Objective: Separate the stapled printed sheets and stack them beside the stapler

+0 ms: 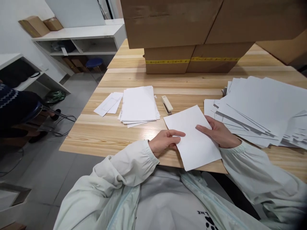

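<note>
Far left, another person's dark patterned sleeve (9,99) is seen beside the white shelving (79,35), with two small boxes (39,25) set on top of it. On the wooden table (100,134), a couple of loose slips (109,103) are laid just beside a squared-up stack of paper (139,105). Next to that stack, a pale stapler (166,104) is found, closed, close to the far corner of the sheet of paper (193,137) being handled. That sheet is laid flat and slightly skewed, its near corner pushed out past the table's front edge. It is pinned at its left edge by the left hand (164,142): the forefinger is stretched out on top, the other fingers curled in at the edge, so the paper is pressed rather than gripped in a fist. The opposite edge is held by the right hand (218,132), fingers spread flat over the top, thumb hidden. The sheet is thus kept squarely between both hands. Further right, a big untidy spread of sheets (261,108) is fanned across the table, and cardboard cartons (192,35) are stacked behind
</note>
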